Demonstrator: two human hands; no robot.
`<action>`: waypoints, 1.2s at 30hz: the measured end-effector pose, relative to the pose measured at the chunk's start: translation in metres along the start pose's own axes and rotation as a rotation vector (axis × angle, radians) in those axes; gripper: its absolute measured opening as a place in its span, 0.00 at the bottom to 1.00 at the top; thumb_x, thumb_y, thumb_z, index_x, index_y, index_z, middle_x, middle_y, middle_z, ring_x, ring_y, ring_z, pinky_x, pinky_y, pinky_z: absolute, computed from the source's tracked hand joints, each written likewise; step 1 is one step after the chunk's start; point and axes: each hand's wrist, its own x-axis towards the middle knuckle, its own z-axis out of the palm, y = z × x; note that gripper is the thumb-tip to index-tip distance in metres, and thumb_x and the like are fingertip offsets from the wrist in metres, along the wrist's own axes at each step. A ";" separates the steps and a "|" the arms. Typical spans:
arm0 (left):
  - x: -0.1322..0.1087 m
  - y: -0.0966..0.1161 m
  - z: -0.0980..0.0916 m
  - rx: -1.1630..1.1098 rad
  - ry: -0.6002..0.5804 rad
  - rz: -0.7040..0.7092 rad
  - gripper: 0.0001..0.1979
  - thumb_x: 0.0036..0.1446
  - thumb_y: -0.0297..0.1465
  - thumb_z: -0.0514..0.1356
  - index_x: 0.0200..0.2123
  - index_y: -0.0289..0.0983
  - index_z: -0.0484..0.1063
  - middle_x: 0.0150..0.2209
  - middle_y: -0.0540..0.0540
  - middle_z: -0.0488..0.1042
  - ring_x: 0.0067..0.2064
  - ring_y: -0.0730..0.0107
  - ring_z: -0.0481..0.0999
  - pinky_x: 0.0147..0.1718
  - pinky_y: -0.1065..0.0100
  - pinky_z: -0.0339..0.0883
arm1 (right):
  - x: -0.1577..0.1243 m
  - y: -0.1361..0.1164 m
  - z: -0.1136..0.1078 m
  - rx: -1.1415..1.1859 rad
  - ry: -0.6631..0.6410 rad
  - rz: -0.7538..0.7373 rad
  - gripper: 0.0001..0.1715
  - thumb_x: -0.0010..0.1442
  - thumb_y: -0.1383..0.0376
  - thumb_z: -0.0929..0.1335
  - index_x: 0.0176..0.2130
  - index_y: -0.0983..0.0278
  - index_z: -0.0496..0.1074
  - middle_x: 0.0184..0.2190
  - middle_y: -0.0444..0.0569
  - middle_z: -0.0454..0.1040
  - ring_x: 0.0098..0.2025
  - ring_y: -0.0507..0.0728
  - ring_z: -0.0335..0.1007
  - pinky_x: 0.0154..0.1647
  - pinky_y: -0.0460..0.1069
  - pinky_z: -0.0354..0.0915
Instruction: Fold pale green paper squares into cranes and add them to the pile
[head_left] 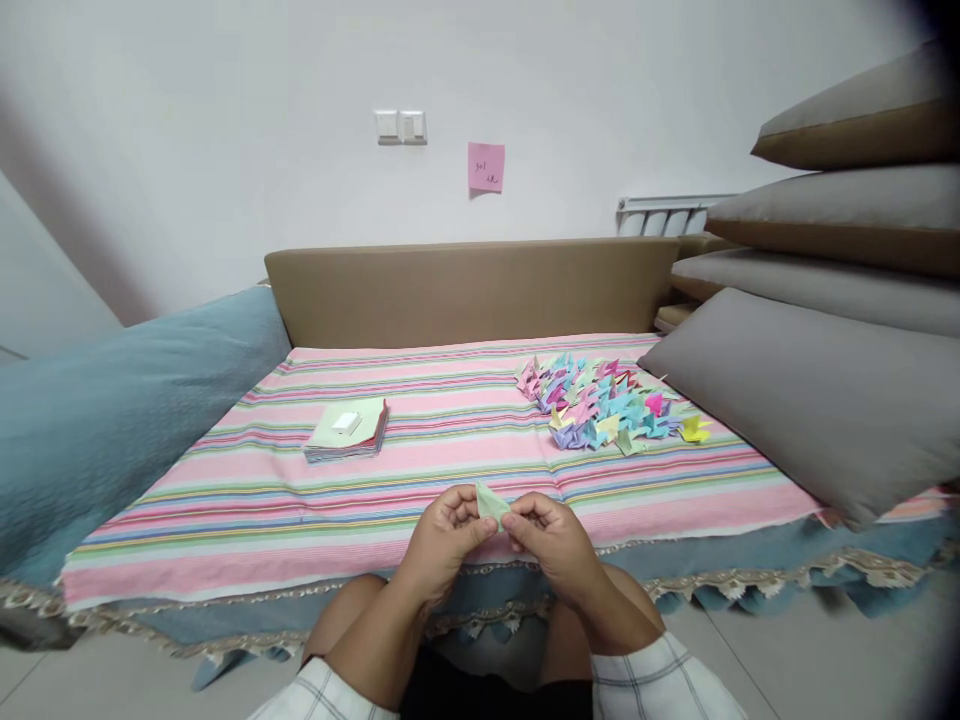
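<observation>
A small folded piece of pale green paper (491, 505) is held up between my two hands, near the front edge of the striped cloth. My left hand (453, 530) pinches its left side, with the thumb in front. On its lower right side, my right hand (546, 535) grips it with thumb and fingertips. The paper comes to a point at the top left. Farther back on the right lies a pile of many-coloured folded paper birds (600, 400). A stack of square paper (326, 432), pale green on top, sits at the left with a small white block (346, 423) on it.
The striped cloth (450, 390) covers a seat with a brown backrest (472, 295). Grey cushions (825, 390) are piled at the right, and a blue covered armrest (150, 390) rises at the left. A pink note (486, 167) and switches (400, 127) are on the wall.
</observation>
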 end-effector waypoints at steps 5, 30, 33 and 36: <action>0.001 0.003 0.006 0.030 0.071 0.003 0.16 0.39 0.38 0.69 0.28 0.33 0.73 0.25 0.50 0.71 0.28 0.75 0.69 0.31 0.73 0.62 | -0.004 -0.002 0.004 -0.066 0.039 -0.076 0.14 0.46 0.55 0.73 0.24 0.63 0.70 0.19 0.40 0.67 0.22 0.49 0.59 0.23 0.45 0.57; 0.000 0.003 0.009 -0.227 0.150 -0.133 0.22 0.32 0.30 0.73 0.30 0.34 0.67 0.21 0.54 0.72 0.20 0.81 0.70 0.21 0.80 0.65 | -0.005 0.001 0.011 0.370 0.075 0.069 0.17 0.47 0.57 0.74 0.33 0.62 0.68 0.26 0.40 0.68 0.24 0.47 0.67 0.25 0.43 0.65; -0.001 0.003 0.008 -0.220 0.089 -0.132 0.20 0.34 0.30 0.73 0.30 0.34 0.67 0.21 0.53 0.73 0.21 0.79 0.72 0.22 0.79 0.65 | -0.006 -0.002 0.010 0.377 0.036 0.095 0.16 0.47 0.57 0.74 0.32 0.62 0.68 0.23 0.39 0.67 0.23 0.47 0.66 0.24 0.42 0.65; -0.001 0.002 0.008 -0.216 0.041 -0.127 0.19 0.35 0.31 0.72 0.29 0.34 0.67 0.22 0.52 0.74 0.23 0.75 0.73 0.23 0.77 0.66 | -0.006 -0.006 0.007 0.391 -0.011 0.109 0.16 0.48 0.57 0.73 0.32 0.61 0.68 0.23 0.39 0.67 0.22 0.47 0.66 0.23 0.42 0.64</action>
